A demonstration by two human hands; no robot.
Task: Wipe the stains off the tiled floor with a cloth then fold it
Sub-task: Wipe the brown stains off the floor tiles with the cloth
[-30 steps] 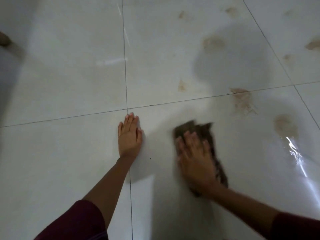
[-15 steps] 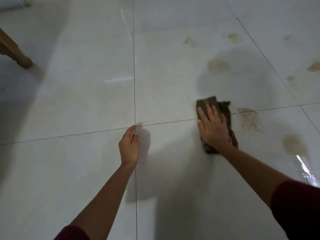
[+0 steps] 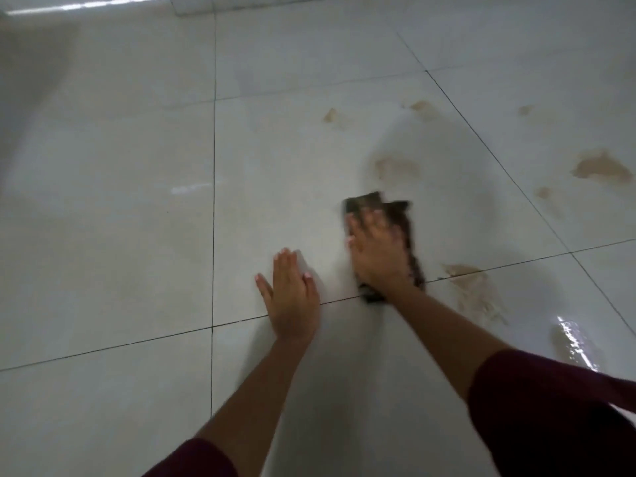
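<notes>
A dark, mottled brown cloth [image 3: 395, 215] lay bunched on the pale glossy tiled floor [image 3: 120, 201], right of centre, its near end on a grout line. It was blurred, perhaps loosely folded. Tan stains [image 3: 600, 166] dotted the tiles beyond and right of it, one smeared patch [image 3: 476, 290] just right.

Open floor all round, both hands low on it

Bare tiled floor [image 3: 103, 201] spreads left and ahead; left hand [image 3: 292, 294] lies flat just beside the cloth [image 3: 409, 235], blocking leftward passes; a wall base, seemingly, bounds the far edge.
</notes>
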